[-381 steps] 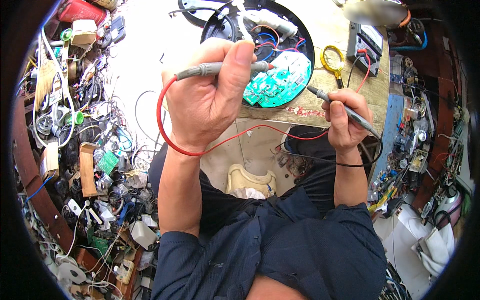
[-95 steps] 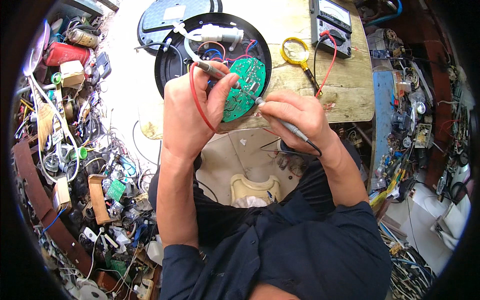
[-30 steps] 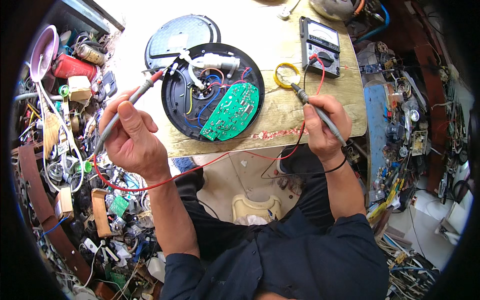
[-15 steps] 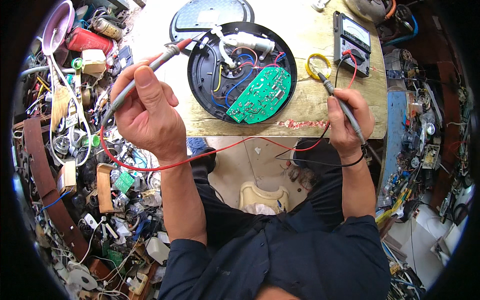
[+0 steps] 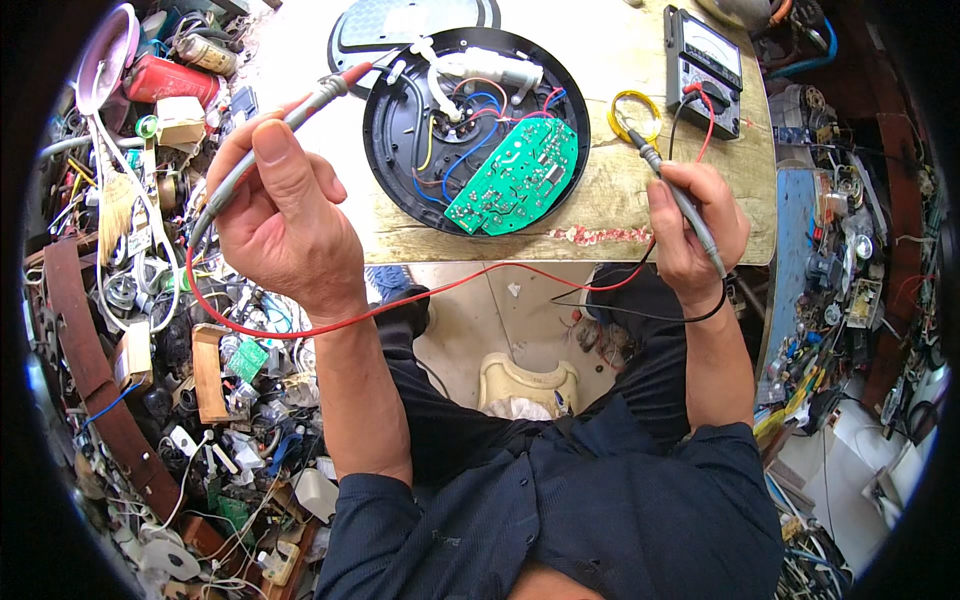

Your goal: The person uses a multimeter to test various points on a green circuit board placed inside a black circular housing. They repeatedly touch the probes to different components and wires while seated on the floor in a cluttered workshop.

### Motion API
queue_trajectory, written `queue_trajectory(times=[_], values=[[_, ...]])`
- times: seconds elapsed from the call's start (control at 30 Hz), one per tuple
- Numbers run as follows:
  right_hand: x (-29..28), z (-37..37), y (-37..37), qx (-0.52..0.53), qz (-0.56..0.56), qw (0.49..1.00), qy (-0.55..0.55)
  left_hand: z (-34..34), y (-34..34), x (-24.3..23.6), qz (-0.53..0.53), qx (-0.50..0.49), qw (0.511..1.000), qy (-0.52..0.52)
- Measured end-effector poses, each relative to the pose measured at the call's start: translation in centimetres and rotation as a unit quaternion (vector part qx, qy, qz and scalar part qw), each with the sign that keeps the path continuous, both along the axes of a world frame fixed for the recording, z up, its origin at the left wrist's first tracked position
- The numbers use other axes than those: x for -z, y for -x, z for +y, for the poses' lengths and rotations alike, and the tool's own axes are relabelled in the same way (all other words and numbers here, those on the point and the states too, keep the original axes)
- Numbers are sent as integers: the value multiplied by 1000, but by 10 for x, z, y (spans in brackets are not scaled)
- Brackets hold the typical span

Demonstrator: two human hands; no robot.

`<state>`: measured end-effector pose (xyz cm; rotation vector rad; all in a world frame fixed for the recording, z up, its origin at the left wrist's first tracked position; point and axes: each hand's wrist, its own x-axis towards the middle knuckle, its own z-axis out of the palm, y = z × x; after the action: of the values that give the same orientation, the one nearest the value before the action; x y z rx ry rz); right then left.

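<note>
My left hand (image 5: 285,205) is closed round a grey test probe with a red collar (image 5: 318,100), its tip pointing up and right beside the black housing. Between thumb and fingers of my right hand (image 5: 700,225) is a second grey test probe (image 5: 692,210), its dark tip over a yellow wire coil (image 5: 636,117). A red lead and a black lead run from the probes to an analog multimeter (image 5: 704,75). Between my hands lies an opened round black housing (image 5: 400,170), holding a green circuit board (image 5: 520,178), coloured wires and a white pump-like part (image 5: 490,68).
Behind the housing, a dark round-edged cover (image 5: 350,45) lies on the worn wooden table (image 5: 740,225). Piles of electronic scrap (image 5: 260,400) crowd the left side, with more parts (image 5: 830,260) at the right. A cream plastic stool (image 5: 528,375) stands between my legs.
The table and what lies on it sit slightly higher and further left in view. Both hands keep hold of their probes; the right probe's tip has shifted up and left.
</note>
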<state>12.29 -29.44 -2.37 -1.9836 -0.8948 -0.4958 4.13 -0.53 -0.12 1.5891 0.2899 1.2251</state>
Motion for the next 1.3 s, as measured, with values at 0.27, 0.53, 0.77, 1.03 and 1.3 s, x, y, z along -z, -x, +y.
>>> queue_trajectory(times=[0.27,0.53,0.77,1.03,1.3], values=[[-1,0,1,-2,8,1000,1,-1,-1,0,0,-4,1000,4],[0,-1,1,-9,3,1000,4,-2,0,1,8,2,1000,-11],[0,0,1,-16,0,1000,11,-2,0,2,15,1,1000,-9],[0,2,2,-22,4,1000,9,-4,-1,2,2,5,1000,-1],[0,3,1,-30,-8,999,14,-5,-1,2,15,2,1000,-13]])
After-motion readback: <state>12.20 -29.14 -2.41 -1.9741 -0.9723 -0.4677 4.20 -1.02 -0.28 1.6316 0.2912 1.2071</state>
